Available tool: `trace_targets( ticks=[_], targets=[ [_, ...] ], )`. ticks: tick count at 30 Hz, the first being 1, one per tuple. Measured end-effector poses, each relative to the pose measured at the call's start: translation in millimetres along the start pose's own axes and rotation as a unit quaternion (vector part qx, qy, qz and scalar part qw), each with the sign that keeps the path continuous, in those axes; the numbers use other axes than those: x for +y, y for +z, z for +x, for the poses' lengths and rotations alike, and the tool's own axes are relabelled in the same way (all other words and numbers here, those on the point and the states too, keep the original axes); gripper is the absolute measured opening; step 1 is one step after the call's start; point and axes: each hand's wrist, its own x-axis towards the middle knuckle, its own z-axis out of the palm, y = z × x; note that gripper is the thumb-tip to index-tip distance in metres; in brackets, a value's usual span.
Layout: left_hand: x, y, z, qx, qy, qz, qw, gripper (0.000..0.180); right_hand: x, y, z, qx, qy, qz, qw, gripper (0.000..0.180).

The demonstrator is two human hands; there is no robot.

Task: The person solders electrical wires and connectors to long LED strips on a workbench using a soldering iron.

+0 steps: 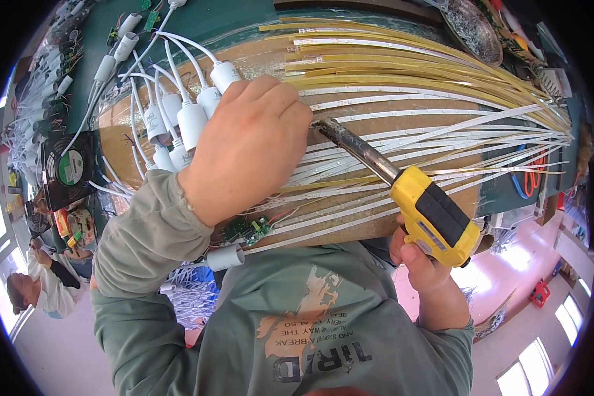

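Note:
My left hand (251,148) is closed, knuckles up, over the ends of several LED strips (409,113). Whatever its fingertips pinch is hidden behind the hand. My right hand (424,263) grips a yellow and black soldering gun (435,214) from below. The gun's dark metal tip points up and left, close beside my left fingers. White cylindrical housings (191,125) with white cables lie just beyond and left of my left hand. Below that hand, a green circuit board (247,230) with thin wires sits near another white cylinder (226,257) at the table's front edge.
A brown board (442,206) lies under the strips on the green table. To the left stands a black fan (67,170) near piled white housings (36,119). A metal dish (472,30) is at the far right, orange-handled pliers (534,175) nearer. Another person (53,290) works at left.

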Motion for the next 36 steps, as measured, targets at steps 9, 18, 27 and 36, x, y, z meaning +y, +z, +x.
trace_targets(
  ticks=[9, 18, 27, 36],
  targets=[
    [3, -3, 2, -0.004, 0.002, 0.011, 1.000, 0.009, -20, -11, 10, 0.099, -0.012, 0.094, 0.991, 0.074],
    [5, -3, 6, 0.025, 0.005, -0.028, 0.999, 0.009, -54, -67, 75, 0.293, -0.181, -0.077, 0.936, 0.051],
    [4, -3, 2, -0.004, -0.002, 0.007, 1.000, 0.007, -29, -35, 67, 0.150, -0.122, 0.180, 0.965, 0.053],
    [3, -2, 1, -0.003, 0.006, 0.003, 1.000, 0.009, 0, -6, 47, 0.057, -0.108, 0.215, 0.969, 0.065]
  ],
)
